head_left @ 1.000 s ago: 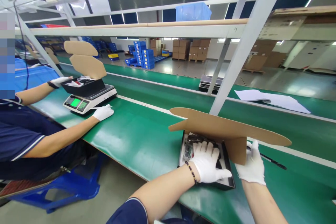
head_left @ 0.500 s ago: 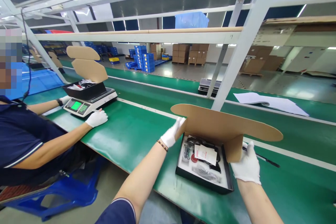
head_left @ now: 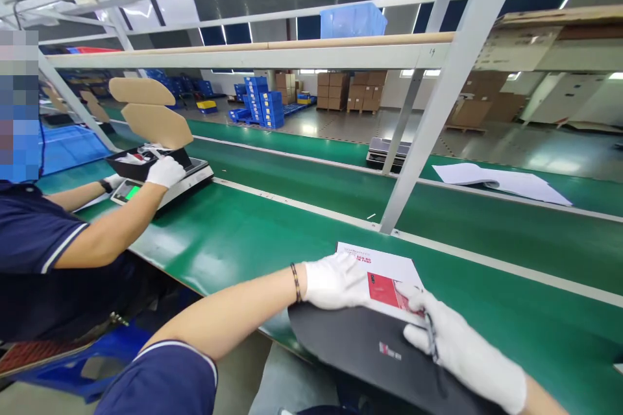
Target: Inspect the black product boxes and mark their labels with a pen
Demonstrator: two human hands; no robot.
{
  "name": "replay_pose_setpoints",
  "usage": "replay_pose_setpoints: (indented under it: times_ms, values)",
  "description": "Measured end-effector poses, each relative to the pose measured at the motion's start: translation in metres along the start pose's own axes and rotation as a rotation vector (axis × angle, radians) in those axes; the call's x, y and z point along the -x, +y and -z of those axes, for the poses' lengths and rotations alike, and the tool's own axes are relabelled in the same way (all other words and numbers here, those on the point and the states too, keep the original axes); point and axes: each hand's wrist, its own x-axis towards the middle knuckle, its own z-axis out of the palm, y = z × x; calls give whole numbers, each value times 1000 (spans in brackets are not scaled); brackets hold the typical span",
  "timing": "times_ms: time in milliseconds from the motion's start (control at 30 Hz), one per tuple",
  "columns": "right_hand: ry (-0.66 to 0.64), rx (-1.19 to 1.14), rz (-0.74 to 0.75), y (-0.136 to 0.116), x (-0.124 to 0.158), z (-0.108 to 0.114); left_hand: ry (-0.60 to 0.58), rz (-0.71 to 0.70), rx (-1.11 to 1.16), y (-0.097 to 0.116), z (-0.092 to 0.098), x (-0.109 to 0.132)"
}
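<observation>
Both gloved hands lie flat with fingers spread, gripping nothing: the left hand (head_left: 335, 282) presses on the white-and-red lid of the black box (head_left: 377, 301), and the right hand (head_left: 462, 350) presses on the dark flap (head_left: 374, 353) hanging over the near edge of the green conveyor table (head_left: 253, 233). Judging by that, the box is shut and filled, with only the flap left to tuck. Further left, a co-worker's gloved hand (head_left: 165, 172) reaches into an open box on a weighing scale (head_left: 160, 181).

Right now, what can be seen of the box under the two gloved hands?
The box lies closed at the near edge of the green belt. Its top is white with a red panel and print too small to read; a dark flap with a small logo hangs toward the camera. The left hand and right hand press flat on it.
</observation>
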Motion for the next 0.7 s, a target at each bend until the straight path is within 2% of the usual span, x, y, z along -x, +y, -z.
replay_pose_setpoints:
  times_ms: [67,133,233,300,400,500,600,633,700]
  values:
    - [4,239,84,9,6,-27,165,-16,-104,13,-22,4]
    - [92,447,184,22,11,-48,242,11,-169,19,-45,8]
    - [202,603,321,36,12,-63,188,119,-207,19,-63,10]
    - [260,645,367,37,5,-65,127,158,-239,17,-64,5]
    - [323,685,309,30,-17,-62,88,181,-295,11,-56,-15]
    - [295,664,155,27,-41,-49,76,217,-345,1,-46,-38]
    - [255,439,94,41,-43,-38,130,218,-390,-5,-41,-43]
    - [312,345,101,49,-37,-38,189,247,-381,-4,-43,-38]
    - [573,171,66,67,-19,-49,331,401,-284,-1,-52,-24]
